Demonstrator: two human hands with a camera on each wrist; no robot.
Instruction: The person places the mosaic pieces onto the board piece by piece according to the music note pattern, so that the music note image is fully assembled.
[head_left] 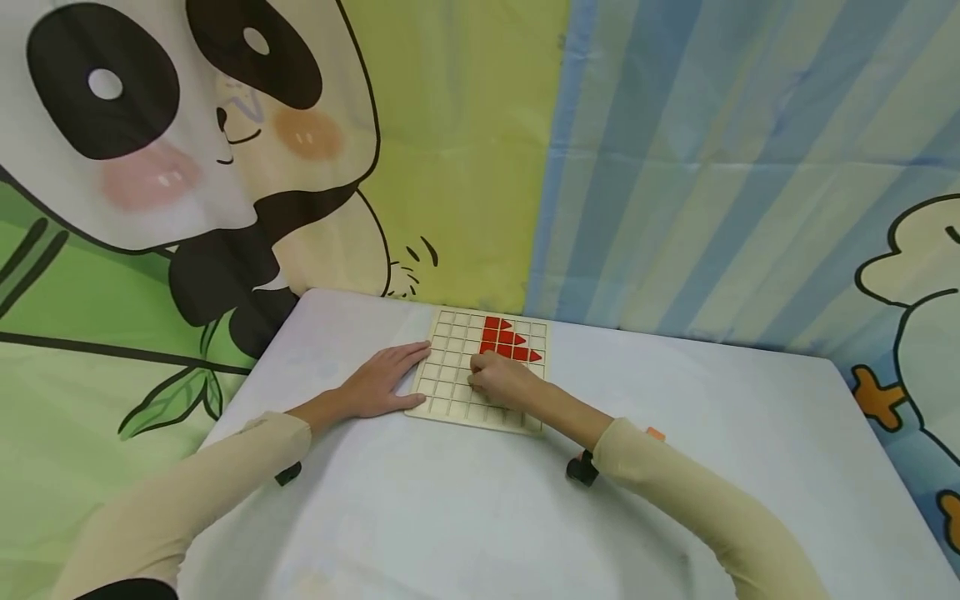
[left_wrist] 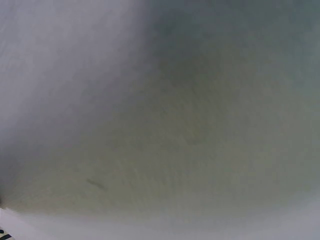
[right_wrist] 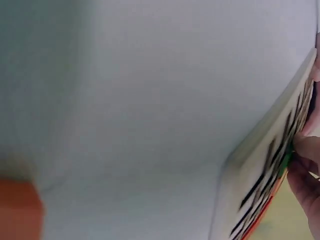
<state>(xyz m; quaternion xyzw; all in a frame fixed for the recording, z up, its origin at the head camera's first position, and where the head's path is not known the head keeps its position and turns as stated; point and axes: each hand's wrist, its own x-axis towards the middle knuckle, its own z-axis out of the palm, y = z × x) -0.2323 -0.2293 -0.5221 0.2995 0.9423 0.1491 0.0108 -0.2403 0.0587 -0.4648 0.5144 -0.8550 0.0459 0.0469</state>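
My left hand (head_left: 381, 383) spread at the board's (head_left: 450, 389) nine o'clock, my right hand (head_left: 506, 381) pinches a green piece (right_wrist: 285, 164), seemingly mid-placing, next needing square alignment.

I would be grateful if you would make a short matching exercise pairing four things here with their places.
Things:
1. Left hand
2. Right hand
3. Red pieces
4. Orange object

Places:
A. On the grid of the board, in its far right part
B. On the white table, partly hidden by the right sleeve
C. At the board's left edge
D. Over the board, fingertips at a green piece

Pairs: 1-C, 2-D, 3-A, 4-B
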